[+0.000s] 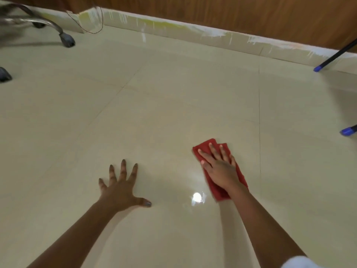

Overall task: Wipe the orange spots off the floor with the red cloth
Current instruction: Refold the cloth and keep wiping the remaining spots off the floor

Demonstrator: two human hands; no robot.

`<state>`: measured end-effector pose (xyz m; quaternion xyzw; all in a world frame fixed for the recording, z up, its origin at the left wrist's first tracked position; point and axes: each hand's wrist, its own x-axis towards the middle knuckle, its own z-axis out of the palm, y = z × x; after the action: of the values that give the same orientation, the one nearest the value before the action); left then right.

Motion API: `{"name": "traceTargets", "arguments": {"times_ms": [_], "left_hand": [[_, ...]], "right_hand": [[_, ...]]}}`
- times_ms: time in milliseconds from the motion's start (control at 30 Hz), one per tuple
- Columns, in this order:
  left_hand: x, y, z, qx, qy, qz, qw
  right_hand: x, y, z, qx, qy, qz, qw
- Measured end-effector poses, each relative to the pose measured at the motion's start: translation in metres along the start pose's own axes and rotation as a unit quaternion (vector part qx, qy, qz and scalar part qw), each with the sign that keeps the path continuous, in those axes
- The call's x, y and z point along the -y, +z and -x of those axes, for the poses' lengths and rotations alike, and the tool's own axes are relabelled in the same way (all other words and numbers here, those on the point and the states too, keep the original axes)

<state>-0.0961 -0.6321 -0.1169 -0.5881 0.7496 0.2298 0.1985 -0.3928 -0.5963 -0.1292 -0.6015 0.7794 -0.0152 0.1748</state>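
Chair caster (67, 40) at the floor's (173, 93) far-left corner. Left hand (120, 187) flat on the tiles, fingers splayed wide, holding nothing. Red cloth (217, 190) lies folded right of centre, with the right hand (220, 167) pressing it, fingers straight. Blue-tipped pole (318, 68) at the right edge.

The right grip (220, 167) lies flat on the cloth (217, 190), which lies on the floor (173, 105). The left grip (119, 188) rests on the floor, well to the left of the right grip and slightly nearer the person. Far ahead of both grips, the skirting (212, 38) runs along the foot of the wall (231, 12). Far ahead-left of the left grip stands a chair castor (67, 40), with a second castor (4, 74) further left. Far right of the right grip sits a pole end (318, 68) by the skirting, and a nearer pole end (347, 130).
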Motion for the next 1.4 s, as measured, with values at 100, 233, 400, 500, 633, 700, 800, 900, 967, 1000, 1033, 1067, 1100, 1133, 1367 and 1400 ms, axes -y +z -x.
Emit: {"name": "traceTargets", "arguments": {"times_ms": [100,233,400,500,633,700,800,900,967,1000,1033,1067,1100,1133,1367,1400], "left_hand": [[-0.001,0.000,-0.002,0.012,0.009,0.009,1.000],[0.002,0.001,-0.008,0.016,0.000,0.000,1.000],[0.000,0.003,-0.010,0.028,-0.001,-0.016,0.999],[0.000,0.002,-0.010,0.030,0.000,-0.013,0.999],[0.002,0.003,-0.007,0.026,0.002,0.000,1.000],[0.001,0.003,-0.007,0.021,0.005,0.000,1.000],[0.001,0.003,-0.008,0.014,0.004,-0.001,1.000],[0.002,0.004,-0.008,0.018,0.004,-0.005,1.000],[0.002,0.003,-0.008,0.019,0.002,-0.002,1.000],[0.002,0.002,-0.007,0.019,0.002,-0.001,1.000],[0.002,0.002,-0.007,0.016,0.002,0.000,1.000],[0.001,0.002,-0.007,0.014,0.001,0.001,1.000],[0.001,0.002,-0.007,0.012,0.001,0.001,1.000],[0.002,0.002,-0.007,0.011,0.000,0.002,1.000],[-0.012,0.003,0.021,-0.035,-0.005,-0.041,0.999],[-0.020,0.009,0.032,-0.043,0.014,-0.067,0.997]], "right_hand": [[0.025,-0.004,-0.048,-0.002,0.018,-0.005,1.000],[0.073,-0.006,-0.110,0.007,0.029,-0.014,0.999],[0.123,-0.002,-0.141,0.019,0.004,-0.015,1.000],[0.153,0.008,-0.133,0.025,-0.073,-0.010,0.997],[0.166,0.016,-0.089,0.051,-0.188,0.018,0.981],[0.145,0.020,-0.063,0.050,-0.216,0.024,0.975],[0.115,0.015,-0.068,0.038,-0.169,0.031,0.984],[0.138,0.008,-0.103,0.037,-0.093,0.003,0.995],[0.168,0.013,-0.103,0.050,-0.118,-0.004,0.992],[0.177,0.017,-0.091,0.057,-0.148,-0.002,0.987],[0.179,0.022,-0.075,0.059,-0.177,0.004,0.982],[0.172,0.028,-0.057,0.053,-0.198,0.012,0.979],[0.158,0.033,-0.040,0.039,-0.206,0.016,0.978],[0.140,0.036,-0.026,0.025,-0.195,0.014,0.980],[0.065,0.037,0.071,0.057,-0.124,-0.004,0.991],[0.062,0.040,0.092,0.064,-0.150,-0.001,0.987]]}}
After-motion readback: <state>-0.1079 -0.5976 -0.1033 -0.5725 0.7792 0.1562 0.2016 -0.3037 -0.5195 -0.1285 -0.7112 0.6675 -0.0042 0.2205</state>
